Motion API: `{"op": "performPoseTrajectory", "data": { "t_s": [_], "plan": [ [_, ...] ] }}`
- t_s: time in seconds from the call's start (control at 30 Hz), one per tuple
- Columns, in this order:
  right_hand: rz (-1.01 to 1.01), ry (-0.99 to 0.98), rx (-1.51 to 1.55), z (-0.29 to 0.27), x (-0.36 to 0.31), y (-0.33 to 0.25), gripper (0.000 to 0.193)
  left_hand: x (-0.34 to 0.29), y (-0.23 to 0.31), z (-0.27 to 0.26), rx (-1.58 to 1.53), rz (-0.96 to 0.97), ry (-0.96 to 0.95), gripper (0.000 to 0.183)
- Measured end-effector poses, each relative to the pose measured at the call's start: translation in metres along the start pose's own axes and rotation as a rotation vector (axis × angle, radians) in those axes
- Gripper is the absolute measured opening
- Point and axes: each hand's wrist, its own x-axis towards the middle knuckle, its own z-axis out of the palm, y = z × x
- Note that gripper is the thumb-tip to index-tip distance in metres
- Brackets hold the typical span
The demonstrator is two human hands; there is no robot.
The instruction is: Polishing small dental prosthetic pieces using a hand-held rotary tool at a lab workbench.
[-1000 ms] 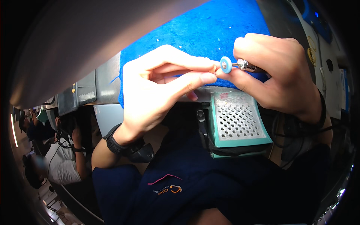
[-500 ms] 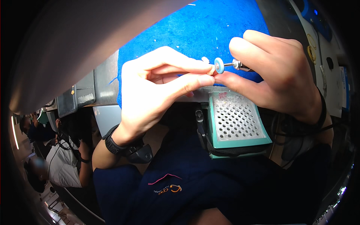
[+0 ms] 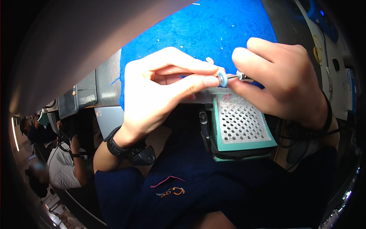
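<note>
My left hand (image 3: 152, 87) is closed in a pinch, thumb and forefinger gripping a small pale piece (image 3: 220, 70) that is mostly hidden by the fingertips. In my right hand (image 3: 280, 74) is a rotary handpiece (image 3: 241, 76), its metal nose and thin shank pointing left. On the shank sits a light-blue grinding wheel (image 3: 223, 78), right by the left fingertips and the pale piece; whether it touches the piece I cannot tell. My right thumb reaches in just below the wheel. A small white fragment (image 3: 210, 60) shows just beyond the left forefinger, over the blue cloth (image 3: 179, 34).
Below the hands is a green-framed box with a perforated metal top (image 3: 244, 124). Pale crumbs dot the cloth. A dark tray (image 3: 87, 91) lies at left, yellow rings (image 3: 317, 53) at right. A large blurred shape (image 3: 84, 42) covers the upper left. A seated person (image 3: 63, 168) is at lower left.
My right hand has shifted slightly toward me, bringing the wheel lower, beside the left thumb tip. My left hand has barely moved. The person at lower left has moved an arm.
</note>
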Motion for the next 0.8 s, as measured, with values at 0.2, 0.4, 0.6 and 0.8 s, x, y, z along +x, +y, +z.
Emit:
{"op": "performPoseTrajectory", "data": {
  "t_s": [0.2,0.4,0.6,0.8],
  "plan": [
    [-0.005,0.006,0.003,-0.001,-0.004,0.002,0.029,0.001,0.003,0.006,0.056,0.006,-0.019,0.015],
    [0.002,0.009,0.005,-0.009,-0.010,0.009,0.028,0.002,0.001,0.020,0.047,0.044,0.000,0.016],
    [0.005,0.045,0.042,-0.018,-0.015,0.012,0.027,0.003,0.003,0.030,0.070,0.056,0.012,0.019],
    [0.008,0.032,0.057,-0.010,0.003,0.005,0.028,0.001,0.006,0.009,0.094,0.047,0.004,0.020]
  ]
}}
